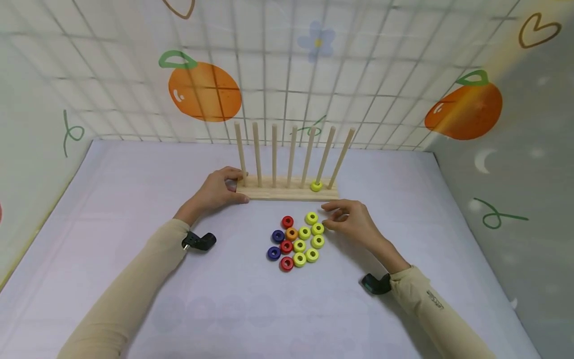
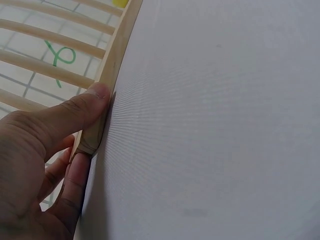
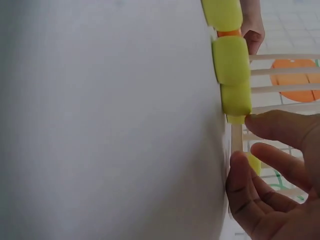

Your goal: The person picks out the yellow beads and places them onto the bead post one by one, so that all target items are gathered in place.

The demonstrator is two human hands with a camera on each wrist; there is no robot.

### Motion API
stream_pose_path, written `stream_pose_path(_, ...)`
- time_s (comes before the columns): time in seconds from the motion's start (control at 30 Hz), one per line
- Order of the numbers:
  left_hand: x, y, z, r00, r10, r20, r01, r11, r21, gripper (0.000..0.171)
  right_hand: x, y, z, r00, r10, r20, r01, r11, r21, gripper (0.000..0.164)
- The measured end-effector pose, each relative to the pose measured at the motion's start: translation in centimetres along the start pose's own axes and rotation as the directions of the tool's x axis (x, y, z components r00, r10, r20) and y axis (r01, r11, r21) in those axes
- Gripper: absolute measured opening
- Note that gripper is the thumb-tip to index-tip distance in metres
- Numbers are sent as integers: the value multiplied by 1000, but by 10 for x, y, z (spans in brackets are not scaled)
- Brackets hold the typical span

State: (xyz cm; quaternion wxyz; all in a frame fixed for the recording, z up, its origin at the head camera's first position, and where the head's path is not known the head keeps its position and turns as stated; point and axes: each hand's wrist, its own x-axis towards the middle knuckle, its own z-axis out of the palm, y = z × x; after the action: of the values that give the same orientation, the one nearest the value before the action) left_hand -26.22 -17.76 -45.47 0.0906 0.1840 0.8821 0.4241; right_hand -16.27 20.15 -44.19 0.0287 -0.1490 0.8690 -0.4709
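A wooden rack has a flat base (image 1: 287, 193) and a row of several upright pegs (image 1: 274, 154). One yellow ring (image 1: 316, 189) sits low on the second peg from the right. My left hand (image 1: 216, 191) grips the base's left end, thumb on the front side in the left wrist view. Just right of the loose yellow rings (image 3: 231, 60) is my right hand (image 1: 356, 223), its thumb and fingers apart with nothing between them. In the right wrist view its thumb tip is right by the nearest yellow ring; whether they touch, I cannot tell.
Left of the loose yellow rings lie red rings (image 1: 283, 265), an orange ring (image 1: 288, 236) and dark blue rings (image 1: 270, 255), grouped in front of the rack. A patterned cloth wall (image 1: 134, 89) rises behind the white table (image 1: 215, 309).
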Motion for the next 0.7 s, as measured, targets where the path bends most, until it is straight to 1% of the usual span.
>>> stream_pose_path(0.17, 0, 1, 0, 1000, 6, 0, -6, 1000, -6, 75, 3, 0, 5, 999, -7, 33, 8, 1000, -7, 37)
stream_pose_path(0.4, -2, 1, -1, 1000, -6, 1, 6, 1000, -26, 75, 8, -4, 11, 998, -31, 61, 32, 999, -11, 37)
stream_pose_path(0.7, -3, 1, 0, 1000, -6, 2, 6, 1000, -29, 75, 14, -9, 16, 995, -5, 97, 7, 1000, -18, 35)
